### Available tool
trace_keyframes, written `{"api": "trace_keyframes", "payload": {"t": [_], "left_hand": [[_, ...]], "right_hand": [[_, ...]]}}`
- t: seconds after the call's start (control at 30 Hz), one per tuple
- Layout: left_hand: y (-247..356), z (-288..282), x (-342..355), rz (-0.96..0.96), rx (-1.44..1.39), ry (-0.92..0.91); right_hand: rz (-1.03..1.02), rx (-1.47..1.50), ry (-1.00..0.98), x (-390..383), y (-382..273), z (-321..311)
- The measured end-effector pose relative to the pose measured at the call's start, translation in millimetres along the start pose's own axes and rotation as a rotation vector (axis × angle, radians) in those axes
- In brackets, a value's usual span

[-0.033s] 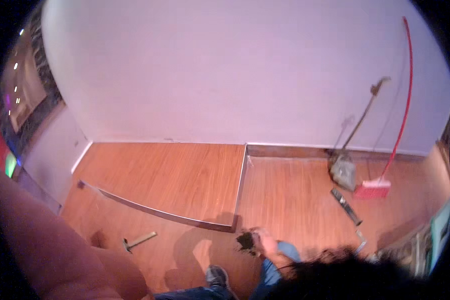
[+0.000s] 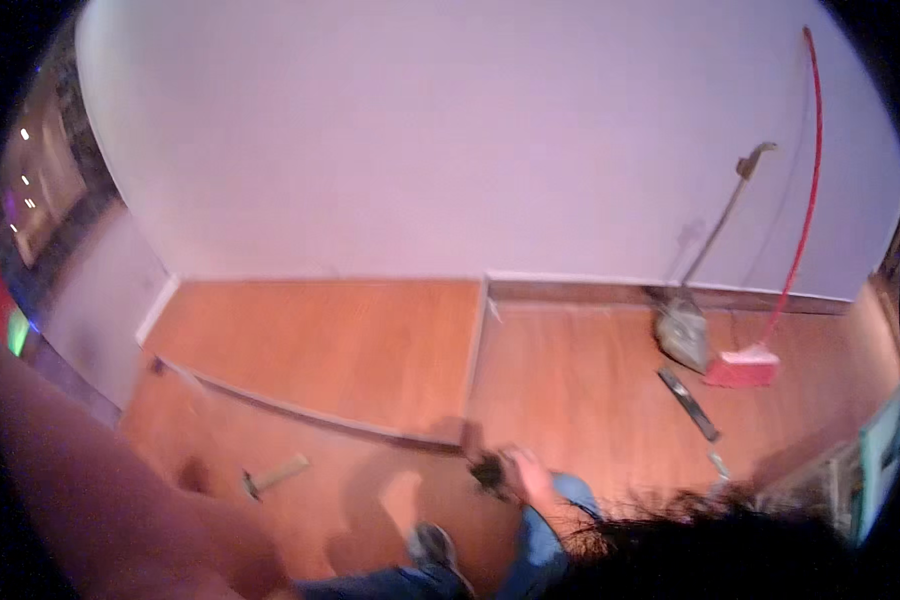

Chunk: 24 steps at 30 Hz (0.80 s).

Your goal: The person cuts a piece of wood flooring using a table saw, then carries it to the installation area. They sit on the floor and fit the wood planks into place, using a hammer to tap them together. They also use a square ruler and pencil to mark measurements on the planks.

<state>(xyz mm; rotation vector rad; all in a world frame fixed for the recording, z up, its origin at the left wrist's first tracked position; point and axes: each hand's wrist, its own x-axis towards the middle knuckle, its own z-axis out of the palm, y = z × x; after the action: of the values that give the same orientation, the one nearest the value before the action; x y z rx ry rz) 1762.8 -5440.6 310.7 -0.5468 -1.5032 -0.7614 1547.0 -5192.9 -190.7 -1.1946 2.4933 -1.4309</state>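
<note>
My right hand (image 2: 526, 474) is low in the middle, in front of the blue-jeaned knee. Its fingers look closed around a small dark, ragged-edged thing (image 2: 488, 472), whose kind I cannot make out. This dark thing is just beside the near right corner of a low wood-look platform (image 2: 330, 345) with a pale-topped trim along its edges. On the wooden floor to the left lies a hammer (image 2: 278, 476) with a light handle. A large blurred pinkish shape (image 2: 120, 490) fills the lower left. My left hand does not show.
At right, a long-handled dustpan (image 2: 682, 332) and a red broom (image 2: 742, 368) lean against the pale wall (image 2: 370, 140). A long dark tool (image 2: 687, 404) and a small silvery piece (image 2: 717, 466) lie nearer. Dark hair (image 2: 690, 550) hides the bottom right; a shoe (image 2: 432, 548) rests below.
The whole scene has shifted slightly upward in view and become more blurred. My right hand and the dark thing stay beside the platform's corner.
</note>
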Motion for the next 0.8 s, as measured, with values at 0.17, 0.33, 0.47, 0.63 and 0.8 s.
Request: {"api": "trace_keyframes", "payload": {"t": [0.17, 0.33, 0.47, 0.63, 0.8], "left_hand": [[-13, 6, 20, -0.013, 0.086, -0.163], [-3, -19, -23, -0.046, 0.214, -0.146], [59, -76, 31, 0.114, 0.385, -0.181], [102, -99, 78, 0.392, 0.577, -0.197], [197, -177, 37, 0.222, 1.103, -0.067]], "right_hand": [[0.064, -0.209, -0.023, 23, -78, -58], [0.532, -0.098, 0.029, -39, -20, -160], [0.564, -0.288, 0.003, -114, 25, -229], [0.544, -0.494, -0.105, -141, 69, -262], [0.482, -0.587, -0.240, -117, 83, -243]]}}
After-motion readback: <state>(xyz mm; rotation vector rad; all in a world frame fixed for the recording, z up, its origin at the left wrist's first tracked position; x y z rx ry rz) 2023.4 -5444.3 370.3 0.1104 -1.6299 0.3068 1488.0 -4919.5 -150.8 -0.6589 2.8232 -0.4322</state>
